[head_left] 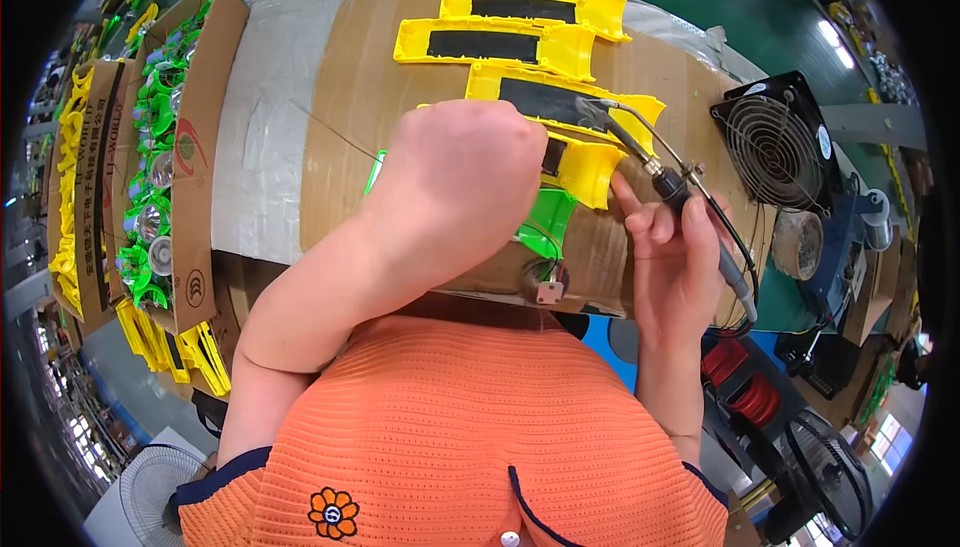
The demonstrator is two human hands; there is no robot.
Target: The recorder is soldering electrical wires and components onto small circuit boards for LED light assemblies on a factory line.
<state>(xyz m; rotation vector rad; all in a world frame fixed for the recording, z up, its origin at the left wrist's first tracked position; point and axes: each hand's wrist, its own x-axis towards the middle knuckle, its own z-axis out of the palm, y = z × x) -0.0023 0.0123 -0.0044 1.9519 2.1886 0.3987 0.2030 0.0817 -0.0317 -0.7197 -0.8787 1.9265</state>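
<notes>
My right hand (675, 252) is closed around a soldering iron (668, 185) with a thin curved tube running along it. The iron's tip points up and left, over a yellow plastic shell (640, 107) with a black strip inside. My left hand (470, 162) is a closed fist, back upward, above another yellow shell (588, 172); its fingers and whatever they grip are hidden. Just below the fist lies a green plastic piece (548, 219), with a small round metal part (548, 285) on wires at the near edge.
Two more yellow shells (565, 52) with black strips lie farther back on the cardboard (360, 47). At left stands a carton (200, 177) of green lamp parts. On the right are a black fan (775, 147), a round tin (797, 244) and a blue device (845, 247).
</notes>
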